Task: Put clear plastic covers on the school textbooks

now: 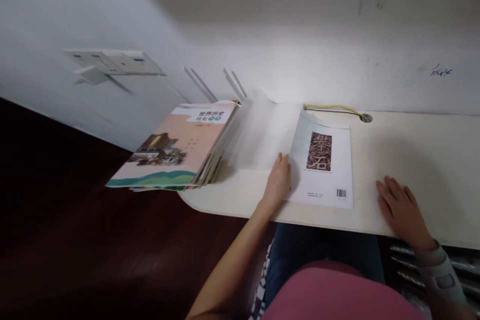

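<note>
Head view: left hand (278,180) apparently pinches a translucent sheet (262,135), likely light, floppy, best held edgewise; right hand (404,210) lies fingers spread.

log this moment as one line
left hand: at translucent sheet, beside booklet | right hand: on desk | book stack: at desk's left end

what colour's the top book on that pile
Top book: mostly peach, green along the bottom; head view.
</note>
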Demonstrator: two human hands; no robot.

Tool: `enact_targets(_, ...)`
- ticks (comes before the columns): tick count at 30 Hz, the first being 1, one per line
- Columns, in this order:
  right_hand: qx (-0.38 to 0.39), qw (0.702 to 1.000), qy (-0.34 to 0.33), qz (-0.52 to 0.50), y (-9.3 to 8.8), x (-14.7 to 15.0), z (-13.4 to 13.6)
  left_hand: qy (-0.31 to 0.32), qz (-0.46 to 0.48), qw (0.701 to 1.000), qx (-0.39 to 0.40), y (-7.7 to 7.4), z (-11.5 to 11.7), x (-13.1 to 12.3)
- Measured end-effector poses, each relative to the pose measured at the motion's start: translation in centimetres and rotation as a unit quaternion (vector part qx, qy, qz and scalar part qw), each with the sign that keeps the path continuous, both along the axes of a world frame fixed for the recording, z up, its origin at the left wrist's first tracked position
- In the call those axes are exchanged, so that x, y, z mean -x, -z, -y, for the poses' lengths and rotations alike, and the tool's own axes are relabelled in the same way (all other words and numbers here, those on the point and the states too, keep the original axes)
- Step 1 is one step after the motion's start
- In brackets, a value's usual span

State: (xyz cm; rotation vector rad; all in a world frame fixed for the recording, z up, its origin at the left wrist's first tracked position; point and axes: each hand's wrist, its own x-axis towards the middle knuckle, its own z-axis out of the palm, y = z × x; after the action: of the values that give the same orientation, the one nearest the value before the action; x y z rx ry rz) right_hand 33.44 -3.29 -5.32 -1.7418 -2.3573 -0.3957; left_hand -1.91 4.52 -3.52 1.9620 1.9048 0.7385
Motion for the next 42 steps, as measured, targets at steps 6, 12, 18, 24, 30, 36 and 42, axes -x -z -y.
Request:
enact_targets(6,0.003,1.0,-0.002,0.007,-0.1,-0.2,0.1,-0.011,-0.089,0.996,-0.012,0.3,-0.4,1.4)
enact_targets(12,-0.004,1.0,0.007,-0.01,-1.0,1.7,0.3,0.01,-0.162,0.986,-0.03,0.5,-0.5,1.2)
enact_targets(18,0.029,0.993,-0.096,-0.055,-2.3,7.3,0.5,0.009,-0.17,0.985,-0.025,0.1,-0.1,1.1)
enact_targets(24,0.053,0.987,-0.14,-0.061,-2.0,9.1,0.7,0.003,-0.165,0.986,0.006,-1.4,0.7,0.5)
enact_targets(30,0.062,0.988,-0.132,-0.05,-1.6,8.8,0.8,-0.043,-0.211,0.975,0.049,-2.6,1.1,0.1)
enact_targets(36,0.063,0.989,-0.131,-0.042,-1.7,9.0,0.8,-0.024,-0.226,0.972,0.066,-2.9,1.3,-0.1)
enact_targets(42,0.058,0.988,-0.132,-0.05,-1.7,8.9,0.8,-0.029,-0.204,0.977,0.053,-3.1,1.3,-0.3)
